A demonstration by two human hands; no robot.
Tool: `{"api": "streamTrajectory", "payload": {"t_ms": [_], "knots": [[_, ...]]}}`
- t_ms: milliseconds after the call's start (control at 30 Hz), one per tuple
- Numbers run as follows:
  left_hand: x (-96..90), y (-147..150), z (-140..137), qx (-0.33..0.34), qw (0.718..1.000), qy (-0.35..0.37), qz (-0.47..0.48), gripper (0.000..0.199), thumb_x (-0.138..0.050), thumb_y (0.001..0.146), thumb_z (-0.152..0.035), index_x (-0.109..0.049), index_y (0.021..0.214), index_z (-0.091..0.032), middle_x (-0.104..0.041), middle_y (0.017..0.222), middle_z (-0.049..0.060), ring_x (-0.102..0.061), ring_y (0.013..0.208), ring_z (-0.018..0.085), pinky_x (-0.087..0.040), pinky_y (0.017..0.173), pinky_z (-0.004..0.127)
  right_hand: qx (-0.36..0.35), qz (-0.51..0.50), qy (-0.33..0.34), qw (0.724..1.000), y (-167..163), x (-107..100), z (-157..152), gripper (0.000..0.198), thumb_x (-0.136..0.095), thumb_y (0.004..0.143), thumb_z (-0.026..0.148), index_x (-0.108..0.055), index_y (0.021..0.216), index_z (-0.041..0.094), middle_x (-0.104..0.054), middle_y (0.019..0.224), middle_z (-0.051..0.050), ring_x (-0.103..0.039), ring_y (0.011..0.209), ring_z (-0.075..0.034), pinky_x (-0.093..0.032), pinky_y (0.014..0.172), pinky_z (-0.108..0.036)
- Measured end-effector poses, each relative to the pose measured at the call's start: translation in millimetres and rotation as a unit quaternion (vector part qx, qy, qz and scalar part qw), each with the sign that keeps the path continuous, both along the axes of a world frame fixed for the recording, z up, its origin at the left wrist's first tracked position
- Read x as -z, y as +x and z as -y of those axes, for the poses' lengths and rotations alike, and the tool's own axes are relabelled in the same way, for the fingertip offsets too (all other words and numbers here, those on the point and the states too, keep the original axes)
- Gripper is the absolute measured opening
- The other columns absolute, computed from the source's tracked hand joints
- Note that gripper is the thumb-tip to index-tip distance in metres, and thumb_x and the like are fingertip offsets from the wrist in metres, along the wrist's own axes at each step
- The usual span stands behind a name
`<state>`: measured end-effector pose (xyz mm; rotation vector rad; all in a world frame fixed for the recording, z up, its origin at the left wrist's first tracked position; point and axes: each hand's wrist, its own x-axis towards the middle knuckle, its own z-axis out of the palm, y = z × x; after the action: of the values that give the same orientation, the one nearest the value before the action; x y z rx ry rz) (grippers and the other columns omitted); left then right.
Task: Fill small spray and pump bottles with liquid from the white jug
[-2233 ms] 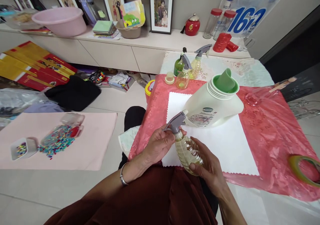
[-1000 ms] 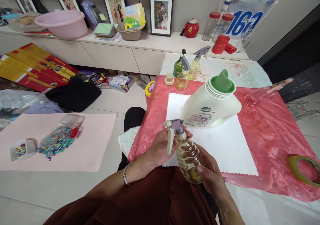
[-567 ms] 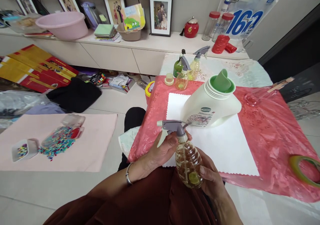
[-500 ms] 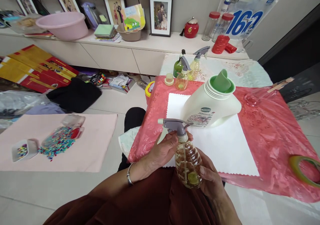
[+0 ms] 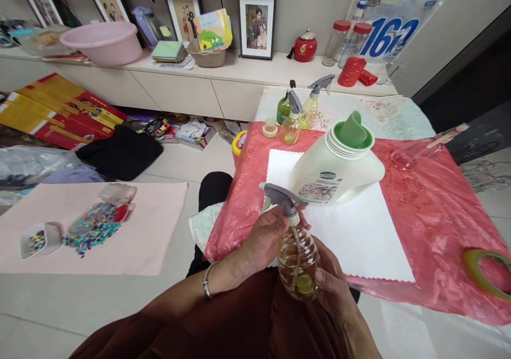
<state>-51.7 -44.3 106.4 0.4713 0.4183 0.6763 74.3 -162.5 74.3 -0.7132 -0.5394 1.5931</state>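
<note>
Held in front of my body is a clear ribbed spray bottle [image 5: 298, 263] with a grey trigger head, its nozzle pointing left. A dip tube and a small amount of yellowish liquid show through its wall. My left hand [image 5: 265, 236] is closed round the collar at the neck, thumb and fingers on the ring below the trigger head. Lower down, my right hand [image 5: 329, 282] is wrapped round the bottle's body from the right, thumb on its side. Just beyond stands a large cream detergent jug [image 5: 335, 170] with a green spout in its open mouth.
The jug stands on a white sheet [image 5: 371, 242] over a red plastic table cover [image 5: 451, 226]. Smaller spray bottles [image 5: 290, 129] and a cap [image 5: 270, 127] are at the back. A tape roll [image 5: 473, 274] lies at right, and a low pink surface [image 5: 159, 215] with scattered beads [image 5: 93, 231] at left.
The spray head has turned and tilted, its nozzle shifting slightly right and up. The bottle leans a little more, and both hands keep hold of it.
</note>
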Motion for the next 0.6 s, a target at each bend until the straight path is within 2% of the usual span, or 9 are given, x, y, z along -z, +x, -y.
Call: {"api": "streamTrajectory", "payload": {"t_ms": [100, 200, 333, 433, 500, 600], "knots": [[-4.7, 3.2, 3.0, -0.036, 0.999, -0.035, -0.013, 0.052, -0.095, 0.063, -0.046, -0.071, 0.101, -0.019, -0.070, 0.090, 0.004, -0.071, 0.089, 0.023, -0.054, 0.077, 0.034, 0.021, 0.031, 0.003, 0.999, 0.7, 2.0, -0.4, 0.063, -0.083, 0.087, 0.043, -0.060, 0.143, 0.025, -0.048, 0.139, -0.010, -0.057, 0.117, -0.026, -0.052, 0.100, -0.034], [-8.2, 3.7, 4.0, -0.041, 0.998, -0.045, -0.026, 0.049, -0.096, 0.061, -0.044, -0.072, 0.094, -0.018, -0.072, 0.092, 0.005, -0.071, 0.087, 0.023, -0.054, 0.079, 0.034, 0.027, 0.032, 0.002, 0.999, 2.4, 4.5, 0.8, 0.063, -0.082, 0.086, 0.042, -0.060, 0.141, 0.023, -0.049, 0.138, -0.011, -0.057, 0.118, -0.027, -0.052, 0.101, -0.036], [-9.7, 1.9, 4.3, -0.037, 0.998, -0.023, -0.047, 0.047, -0.093, 0.066, -0.047, -0.076, 0.094, -0.014, -0.074, 0.089, 0.008, -0.069, 0.083, 0.021, -0.053, 0.081, 0.034, 0.018, 0.041, -0.002, 0.999, 3.3, 8.0, 1.6, 0.068, -0.082, 0.085, 0.044, -0.056, 0.145, 0.022, -0.048, 0.139, -0.012, -0.054, 0.122, -0.030, -0.050, 0.105, -0.040], [-11.8, 1.2, 6.0, -0.045, 0.998, -0.006, -0.054, 0.049, -0.087, 0.072, -0.053, -0.077, 0.100, -0.014, -0.074, 0.093, 0.010, -0.069, 0.091, 0.024, -0.053, 0.084, 0.036, 0.046, 0.083, 0.000, 0.995, 1.5, 7.2, 0.2, 0.072, -0.082, 0.085, 0.047, -0.055, 0.146, 0.020, -0.048, 0.139, -0.012, -0.050, 0.127, -0.031, -0.045, 0.111, -0.042], [-14.4, 1.7, 7.2, -0.056, 0.997, 0.009, -0.047, 0.053, -0.089, 0.068, -0.054, -0.075, 0.103, -0.016, -0.073, 0.098, 0.009, -0.069, 0.096, 0.025, -0.053, 0.084, 0.036, 0.065, 0.118, 0.005, 0.991, 0.0, 4.2, -1.6, 0.073, -0.083, 0.084, 0.048, -0.055, 0.146, 0.019, -0.049, 0.138, -0.013, -0.049, 0.128, -0.031, -0.045, 0.111, -0.041], [-18.2, 2.1, 8.0, -0.076, 0.995, 0.022, -0.057, 0.047, -0.096, 0.062, -0.042, -0.072, 0.096, -0.019, -0.070, 0.100, 0.005, -0.069, 0.096, 0.024, -0.054, 0.080, 0.035, 0.062, 0.160, 0.030, 0.985, -0.5, -2.0, -4.6, 0.072, -0.081, 0.086, 0.049, -0.054, 0.146, 0.019, -0.049, 0.137, -0.013, -0.050, 0.127, -0.030, -0.049, 0.106, -0.038]]}}
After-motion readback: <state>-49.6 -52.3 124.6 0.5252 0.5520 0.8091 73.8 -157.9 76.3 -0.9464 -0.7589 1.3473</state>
